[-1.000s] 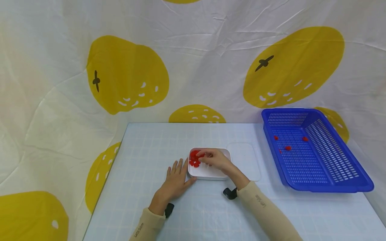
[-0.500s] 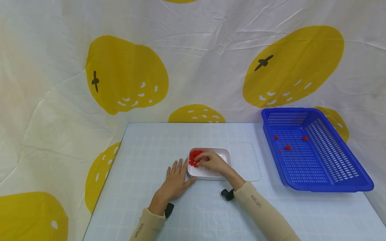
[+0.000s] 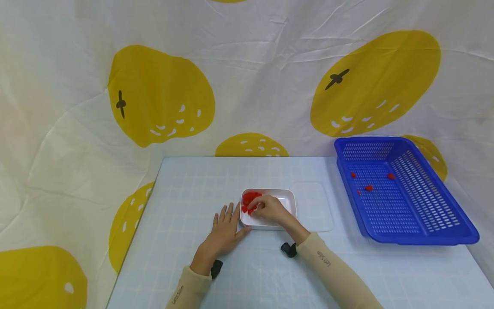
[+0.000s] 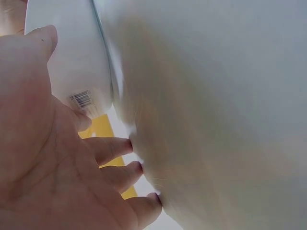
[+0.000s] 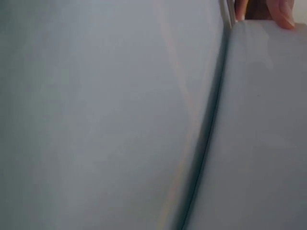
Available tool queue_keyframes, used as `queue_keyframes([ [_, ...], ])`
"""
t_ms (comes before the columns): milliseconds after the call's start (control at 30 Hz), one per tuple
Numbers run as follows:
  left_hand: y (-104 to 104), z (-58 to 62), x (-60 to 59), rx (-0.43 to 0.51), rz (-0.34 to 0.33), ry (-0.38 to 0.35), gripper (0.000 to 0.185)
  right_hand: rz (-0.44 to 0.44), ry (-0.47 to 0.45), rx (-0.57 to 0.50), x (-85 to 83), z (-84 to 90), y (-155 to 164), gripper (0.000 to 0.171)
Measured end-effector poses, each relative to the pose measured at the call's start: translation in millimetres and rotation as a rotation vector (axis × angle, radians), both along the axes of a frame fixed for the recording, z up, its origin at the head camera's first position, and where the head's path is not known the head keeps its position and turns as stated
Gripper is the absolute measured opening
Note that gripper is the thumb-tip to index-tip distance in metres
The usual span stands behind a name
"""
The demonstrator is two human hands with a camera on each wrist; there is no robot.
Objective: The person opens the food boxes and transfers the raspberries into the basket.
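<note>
In the head view a white rectangular container sits mid-table, with several small red pieces gathered at its left end. My right hand reaches into it from the right, thumb and index finger pinched at a red piece near the front left. My left hand lies flat with fingers spread, its thumb and index finger alongside the container's left front corner. In the left wrist view the left hand is stretched out beside the container's outer wall, which bears a barcode.
A blue perforated basket stands at the right, holding several red pieces. A clear flat lid lies just right of the container. Behind the table hangs a white cloth with yellow fruit prints.
My right hand has shifted slightly left and toward the front inside the container, its fingers drawing closer together among the red pieces. The left hand stays in place.
</note>
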State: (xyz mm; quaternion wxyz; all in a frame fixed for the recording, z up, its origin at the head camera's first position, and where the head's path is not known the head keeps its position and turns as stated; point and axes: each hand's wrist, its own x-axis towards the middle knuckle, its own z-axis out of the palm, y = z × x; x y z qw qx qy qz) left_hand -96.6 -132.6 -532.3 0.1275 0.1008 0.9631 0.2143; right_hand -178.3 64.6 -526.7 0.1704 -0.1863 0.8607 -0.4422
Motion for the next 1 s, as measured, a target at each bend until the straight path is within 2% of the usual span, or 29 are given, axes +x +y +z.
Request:
queue_keyframes([
  [533,0,-0.7,-0.3,0.0,0.004,-0.001,0.091,0.022,0.026,0.008,1.7,0.9,2,0.015],
  [833,-1,-1.5,0.8,0.004,0.001,0.002,0.091,0.047,-0.026,-0.088,-0.5,-0.1,8,0.015],
  [1000,-2,-3.1,1.2,0.005,-0.007,0.016,0.09,0.03,-0.061,-0.12,-3.9,-0.3,12,0.015],
])
